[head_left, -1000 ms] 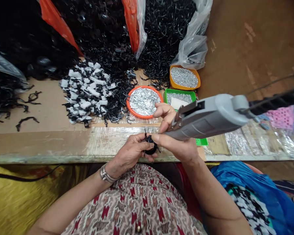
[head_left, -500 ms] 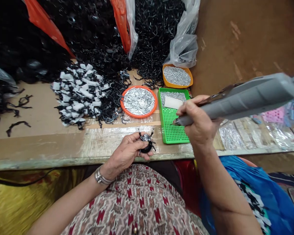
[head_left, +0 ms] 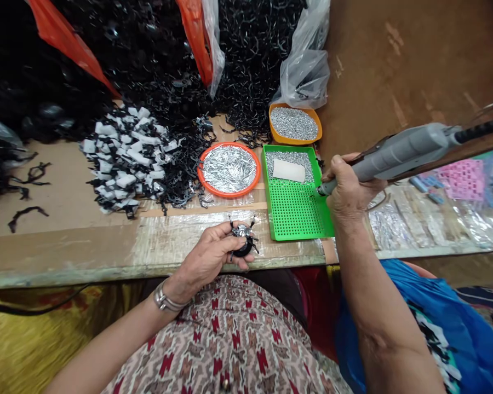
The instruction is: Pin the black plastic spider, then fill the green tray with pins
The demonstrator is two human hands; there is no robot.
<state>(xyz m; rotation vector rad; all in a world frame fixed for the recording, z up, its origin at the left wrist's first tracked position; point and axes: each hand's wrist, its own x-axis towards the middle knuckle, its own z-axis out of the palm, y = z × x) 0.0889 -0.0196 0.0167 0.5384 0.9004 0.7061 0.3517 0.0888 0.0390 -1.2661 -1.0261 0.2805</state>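
Observation:
Between the thumb and fingers of my left hand (head_left: 216, 246) is a black plastic spider-like toy (head_left: 242, 243) with thin legs and a silvery part on top, held just over the table's front edge. My right hand (head_left: 349, 189) is wrapped round a grey electric screwdriver (head_left: 398, 156), whose tip points left over the green perforated tray (head_left: 298, 213). Small silver screws fill the tray's far part, with a white card (head_left: 288, 171) lying on them. Left of this tray stands an orange-red round dish (head_left: 229, 193) of thin silver pins.
A yellow bowl (head_left: 296, 138) of small metal pieces stands behind the tray. Black-and-white parts (head_left: 127, 158) are heaped at the left, with large piles of black parts (head_left: 148, 54) behind. A pink perforated piece (head_left: 462, 178) lies at the right; a blue bag (head_left: 456, 323) hangs below.
My right hand and the screwdriver have moved right, the tip going from the tray's middle towards its right side. My left hand keeps its hold on the spider-like toy, nearly still.

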